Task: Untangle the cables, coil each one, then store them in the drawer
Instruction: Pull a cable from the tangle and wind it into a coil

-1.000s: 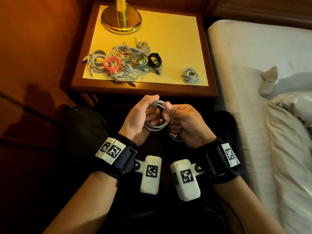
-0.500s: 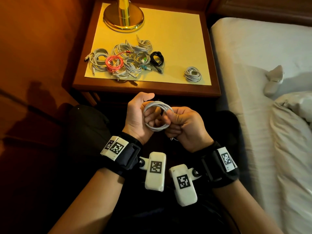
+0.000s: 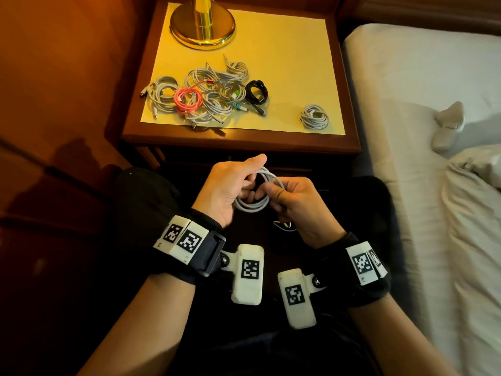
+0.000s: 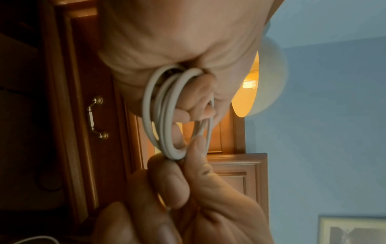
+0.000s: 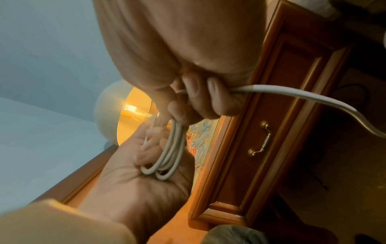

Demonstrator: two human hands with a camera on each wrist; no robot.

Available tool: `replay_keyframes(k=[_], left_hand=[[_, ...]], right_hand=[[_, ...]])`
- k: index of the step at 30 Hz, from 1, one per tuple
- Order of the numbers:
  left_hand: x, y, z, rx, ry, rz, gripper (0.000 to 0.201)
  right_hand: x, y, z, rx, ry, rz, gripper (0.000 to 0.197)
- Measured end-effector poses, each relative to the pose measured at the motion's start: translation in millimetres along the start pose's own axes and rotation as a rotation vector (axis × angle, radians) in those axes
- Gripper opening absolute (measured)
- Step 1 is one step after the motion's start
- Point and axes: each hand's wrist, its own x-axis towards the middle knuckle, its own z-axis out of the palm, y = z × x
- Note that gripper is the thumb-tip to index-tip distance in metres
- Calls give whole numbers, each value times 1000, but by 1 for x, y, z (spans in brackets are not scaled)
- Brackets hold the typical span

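Note:
A white cable coil (image 3: 254, 206) hangs between both hands over my lap, in front of the nightstand. My left hand (image 3: 234, 185) holds the loops with curled fingers, thumb up. My right hand (image 3: 287, 198) grips the coil's right side and the loose cable end (image 5: 303, 95) that trails off below. The loops (image 4: 165, 115) wrap my left fingers in the left wrist view. A tangled pile of white, pink and black cables (image 3: 200, 96) lies on the nightstand top (image 3: 284, 63). One coiled white cable (image 3: 314, 117) sits apart at its front right. The drawer (image 5: 269, 132) is closed, with a brass handle (image 5: 261, 140).
A brass lamp base (image 3: 203, 25) stands at the back of the nightstand. A bed with white sheets (image 3: 433, 104) lies to the right, with a small pale object (image 3: 447, 126) on it. A wooden wall panel (image 3: 54, 77) runs along the left.
The coil has dropped lower between my hands. My right hand has shifted from the coil's top to its lower right side.

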Motion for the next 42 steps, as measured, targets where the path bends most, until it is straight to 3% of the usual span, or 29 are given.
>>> replay_keyframes(k=[4, 11, 16, 19, 24, 30, 35, 39, 42], left_hand=[[-1, 2, 1, 20, -7, -14, 44], [-7, 4, 1, 14, -169, 25, 41], [-9, 5, -5, 82, -178, 65, 43], [-7, 5, -11, 16, -167, 23, 46], [-3, 5, -25, -166, -48, 0, 46], [-1, 14, -40, -487, 96, 48, 45], [0, 13, -42, -622, 112, 92, 44], [5, 9, -36, -541, 211, 161, 34], [9, 3, -33, -291, 297, 211, 37]], right_hand=[[-1, 0, -2, 24, -45, 33, 31], [0, -6, -6, 54, 9, -5, 34], [1, -6, 1, 3, 22, -41, 34], [2, -6, 1, -24, 24, -94, 23], [5, 2, -9, -2, 129, -151, 4], [-1, 17, -34, 60, 221, -139, 8], [-2, 20, -30, 69, 381, -131, 15], [2, 14, -20, -102, 444, -68, 17], [3, 9, -11, -274, 365, -56, 19]])
